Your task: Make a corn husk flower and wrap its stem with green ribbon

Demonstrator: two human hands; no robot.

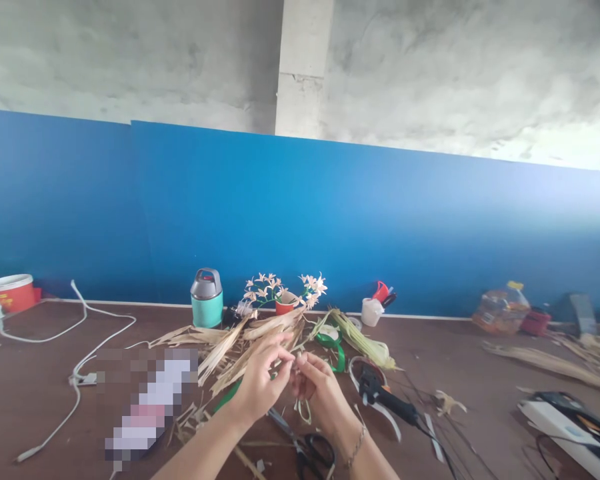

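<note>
My left hand (264, 377) and my right hand (320, 383) meet fingertip to fingertip above the table, just in front of dried corn husks (275, 330). Thumb and forefinger of each hand are pinched together, and what lies between them is too small to make out. A thin pale loop (305, 411) hangs under my right hand; where it is held stays hidden. Black-handled scissors (313, 453) lie on the table below my hands. Right of my right hand is a black glue gun (387, 400) with a cable.
Behind the husks stand a turquoise flask (207, 310), a red cup (285, 308) with pale husk flowers (314, 287), and a white pot (372, 311) of pens. A corn cob (363, 340) and green ribbon (339, 357) lie nearby. White cable (105, 343) runs left; a blue partition (330, 220) closes the back.
</note>
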